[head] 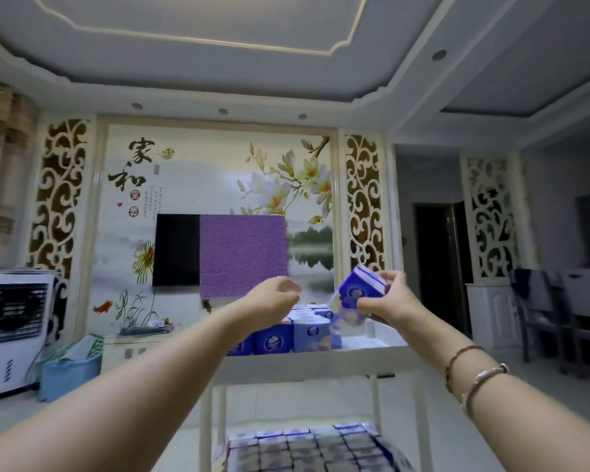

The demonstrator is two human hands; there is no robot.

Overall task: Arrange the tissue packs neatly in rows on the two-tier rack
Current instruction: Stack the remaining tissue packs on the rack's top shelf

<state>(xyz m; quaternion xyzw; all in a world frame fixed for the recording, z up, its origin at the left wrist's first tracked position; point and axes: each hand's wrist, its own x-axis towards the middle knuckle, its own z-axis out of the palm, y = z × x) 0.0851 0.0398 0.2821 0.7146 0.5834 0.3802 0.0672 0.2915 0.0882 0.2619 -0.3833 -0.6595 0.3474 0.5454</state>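
Living room, mural wall behind, white two-tier rack (pixel 355 350) in front. Blue tissue pack (pixel 363 289) held tilted above the top tier's bare right end, beside rows of tissue packs (pixel 293 335) already standing there; lower-tier packs (pixel 304 444) filling that shelf. Likely light, soft, crushable, with slick wrap; best pinched by the short ends. Right hand (pixel 387 299) closed on the pack, forearm extended. Left hand (pixel 275 296) loosely curled, empty, hovering over the rows.
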